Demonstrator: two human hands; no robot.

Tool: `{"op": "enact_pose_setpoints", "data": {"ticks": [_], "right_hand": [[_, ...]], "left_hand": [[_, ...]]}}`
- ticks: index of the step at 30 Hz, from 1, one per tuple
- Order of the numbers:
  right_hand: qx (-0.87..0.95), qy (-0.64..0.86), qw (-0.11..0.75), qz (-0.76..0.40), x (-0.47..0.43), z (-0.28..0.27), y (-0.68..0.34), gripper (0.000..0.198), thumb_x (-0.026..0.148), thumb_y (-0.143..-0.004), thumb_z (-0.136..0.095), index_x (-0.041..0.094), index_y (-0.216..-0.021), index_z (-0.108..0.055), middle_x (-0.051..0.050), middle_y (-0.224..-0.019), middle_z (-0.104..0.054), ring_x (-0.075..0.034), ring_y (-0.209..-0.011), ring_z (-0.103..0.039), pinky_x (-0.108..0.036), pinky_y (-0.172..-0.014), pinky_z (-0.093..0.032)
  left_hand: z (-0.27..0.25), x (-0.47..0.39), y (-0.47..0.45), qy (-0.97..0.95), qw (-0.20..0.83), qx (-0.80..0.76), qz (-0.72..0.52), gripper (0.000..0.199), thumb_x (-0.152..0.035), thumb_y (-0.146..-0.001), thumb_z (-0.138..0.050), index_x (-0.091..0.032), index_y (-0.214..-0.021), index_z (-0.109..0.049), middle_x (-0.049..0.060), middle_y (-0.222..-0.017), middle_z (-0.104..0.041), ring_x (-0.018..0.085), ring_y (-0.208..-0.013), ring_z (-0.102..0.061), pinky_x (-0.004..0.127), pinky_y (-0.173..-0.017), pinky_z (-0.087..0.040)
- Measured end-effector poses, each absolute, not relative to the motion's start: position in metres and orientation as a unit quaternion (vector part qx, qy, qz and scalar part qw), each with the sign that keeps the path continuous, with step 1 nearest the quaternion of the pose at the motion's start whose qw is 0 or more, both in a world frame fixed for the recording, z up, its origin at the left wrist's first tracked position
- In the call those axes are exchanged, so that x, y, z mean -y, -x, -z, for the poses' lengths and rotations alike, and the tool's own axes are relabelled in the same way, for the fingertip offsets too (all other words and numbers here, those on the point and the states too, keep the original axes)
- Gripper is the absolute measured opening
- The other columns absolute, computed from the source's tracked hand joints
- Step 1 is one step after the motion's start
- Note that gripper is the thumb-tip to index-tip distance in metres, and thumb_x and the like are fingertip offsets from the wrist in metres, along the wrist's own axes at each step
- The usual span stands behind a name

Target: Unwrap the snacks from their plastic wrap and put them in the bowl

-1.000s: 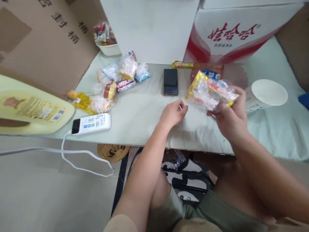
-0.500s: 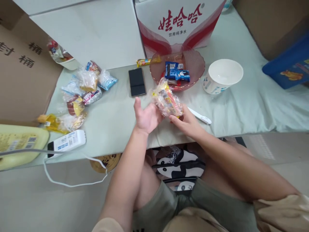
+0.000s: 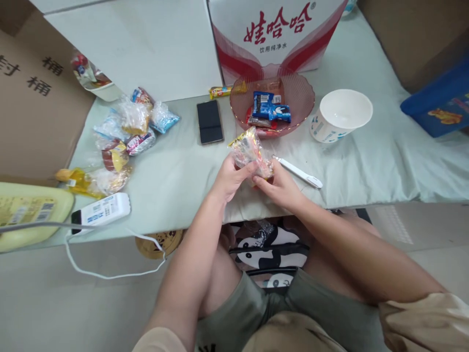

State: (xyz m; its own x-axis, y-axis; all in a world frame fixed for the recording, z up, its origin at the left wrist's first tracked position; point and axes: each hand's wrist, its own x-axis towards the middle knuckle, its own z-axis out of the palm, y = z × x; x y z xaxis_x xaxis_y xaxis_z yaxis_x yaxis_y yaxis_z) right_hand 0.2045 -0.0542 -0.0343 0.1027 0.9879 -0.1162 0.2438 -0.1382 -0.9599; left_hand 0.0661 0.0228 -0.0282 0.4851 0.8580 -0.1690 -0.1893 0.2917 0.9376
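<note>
- Our left hand (image 3: 231,180) pinches the left lower side of a crinkly, clear-wrapped packet (image 3: 246,145) with yellow and red print, thumb laid across its front.
- Our right hand (image 3: 281,187) pinches the packet's lower right corner, its thumb close to the left one; the undersides of our fingers are hidden.
- The packet sits between our hands, just on the near side of the pink glass bowl (image 3: 301,108), tilted; we cannot tell whether it touches the rim.
- Inside the bowl we see blue packets (image 3: 262,103) lying over red wrapping (image 3: 252,118).
- Right of our packet, on the bowl's near side, a slim white tool (image 3: 298,172) lies slantwise on the cloth (image 3: 176,168).
- Left of the bowl lies a black phone (image 3: 210,122), and a yellow wrapped stick (image 3: 220,92) reaches up beside or behind the rim.
- Right of the bowl stands a white paper tub (image 3: 330,128).
- Behind the bowl rises a white and red box (image 3: 273,41).
- Well left of the bowl we have a heap of wrapped snacks (image 3: 135,119), with a white power bank (image 3: 106,210) nearer us.
</note>
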Motion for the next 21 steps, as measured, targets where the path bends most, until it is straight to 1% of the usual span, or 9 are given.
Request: {"op": "enact_pose_setpoints", "data": {"ticks": [2,4,7,9,12,15,16,18,21], "right_hand": [[0.538,0.628,0.392,-0.404,0.054,0.027,-0.209,0.036,0.053,-0.085,-0.063,0.024,-0.097,-0.046,-0.002,-0.084,-0.066,-0.021,-0.073,-0.063,-0.035,-0.066,-0.048],[0.566,0.655,0.375,-0.332,0.053,0.021,-0.217,0.032,0.052,-0.087,-0.06,0.023,-0.098,-0.051,-0.003,-0.083,-0.066,-0.021,-0.072,-0.061,-0.035,-0.067,-0.047],[0.585,0.709,0.351,-0.175,0.052,0.019,-0.235,0.023,0.041,-0.087,-0.056,0.022,-0.099,-0.057,-0.008,-0.091,-0.067,-0.025,-0.081,-0.062,-0.04,-0.075,-0.048],[0.592,0.741,0.302,-0.095,0.054,0.023,-0.249,0.024,0.038,-0.085,-0.057,0.021,-0.102,-0.061,-0.012,-0.098,-0.067,-0.029,-0.09,-0.062,-0.043,-0.08,-0.049],[0.606,0.767,0.201,-0.064,0.06,0.033,-0.267,0.034,0.04,-0.081,-0.063,0.019,-0.107,-0.065,-0.016,-0.101,-0.065,-0.035,-0.095,-0.061,-0.049,-0.083,-0.049],[0.623,0.764,0.152,-0.079,0.066,0.036,-0.278,0.025,0.037,-0.081,-0.062,0.019,-0.097,-0.068,-0.017,-0.101,-0.064,-0.035,-0.093,-0.062,-0.051,-0.083,-0.049],[0.621,0.762,0.163,-0.091,0.066,0.035,-0.278,0.021,0.037,-0.082,-0.062,0.019,-0.092,-0.067,-0.015,-0.099,-0.065,-0.033,-0.09,-0.062,-0.051,-0.082,-0.049],[0.605,0.75,0.228,-0.144,0.066,0.03,-0.274,0.018,0.039,-0.085,-0.061,0.021,-0.088,-0.064,-0.011,-0.09,-0.065,-0.028,-0.081,-0.063,-0.046,-0.079,-0.05],[0.564,0.67,0.368,-0.312,0.064,0.019,-0.256,0.029,0.051,-0.09,-0.06,0.022,-0.096,-0.061,-0.005,-0.081,-0.067,-0.02,-0.071,-0.063,-0.036,-0.068,-0.051]], "left_hand": [[0.03,-0.025,-0.062,-0.485,0.695,-0.374,-0.376,0.06,-0.05,-0.062,-0.092,-0.02,-0.106,-0.065,0.007,-0.105,-0.076,0.023,-0.095,-0.073,0.035,-0.087,-0.058],[0.033,-0.029,-0.057,-0.49,0.66,-0.397,-0.409,0.061,-0.05,-0.062,-0.092,-0.02,-0.108,-0.064,0.007,-0.107,-0.075,0.024,-0.1,-0.072,0.035,-0.09,-0.057],[0.037,-0.038,-0.047,-0.464,0.63,-0.422,-0.459,0.062,-0.047,-0.062,-0.092,-0.021,-0.11,-0.063,0.007,-0.111,-0.074,0.026,-0.108,-0.07,0.036,-0.092,-0.056],[0.038,-0.043,-0.04,-0.433,0.632,-0.434,-0.475,0.059,-0.043,-0.063,-0.091,-0.022,-0.11,-0.063,0.007,-0.113,-0.074,0.026,-0.111,-0.07,0.037,-0.093,-0.057],[0.039,-0.049,-0.031,-0.391,0.633,-0.462,-0.484,0.052,-0.04,-0.066,-0.088,-0.024,-0.109,-0.063,0.005,-0.109,-0.075,0.025,-0.107,-0.072,0.036,-0.09,-0.059],[0.037,-0.05,-0.026,-0.372,0.635,-0.479,-0.478,0.05,-0.041,-0.069,-0.086,-0.024,-0.108,-0.062,0.004,-0.107,-0.075,0.024,-0.102,-0.073,0.033,-0.084,-0.059],[0.036,-0.049,-0.026,-0.373,0.638,-0.478,-0.475,0.05,-0.042,-0.069,-0.086,-0.024,-0.109,-0.062,0.004,-0.109,-0.075,0.024,-0.103,-0.072,0.033,-0.083,-0.059],[0.034,-0.047,-0.027,-0.383,0.646,-0.467,-0.467,0.053,-0.043,-0.069,-0.086,-0.024,-0.112,-0.061,0.006,-0.115,-0.074,0.024,-0.107,-0.071,0.033,-0.084,-0.059],[0.034,-0.041,-0.034,-0.425,0.661,-0.443,-0.431,0.053,-0.043,-0.073,-0.084,-0.025,-0.116,-0.059,0.006,-0.12,-0.072,0.025,-0.112,-0.069,0.036,-0.09,-0.057]]}}
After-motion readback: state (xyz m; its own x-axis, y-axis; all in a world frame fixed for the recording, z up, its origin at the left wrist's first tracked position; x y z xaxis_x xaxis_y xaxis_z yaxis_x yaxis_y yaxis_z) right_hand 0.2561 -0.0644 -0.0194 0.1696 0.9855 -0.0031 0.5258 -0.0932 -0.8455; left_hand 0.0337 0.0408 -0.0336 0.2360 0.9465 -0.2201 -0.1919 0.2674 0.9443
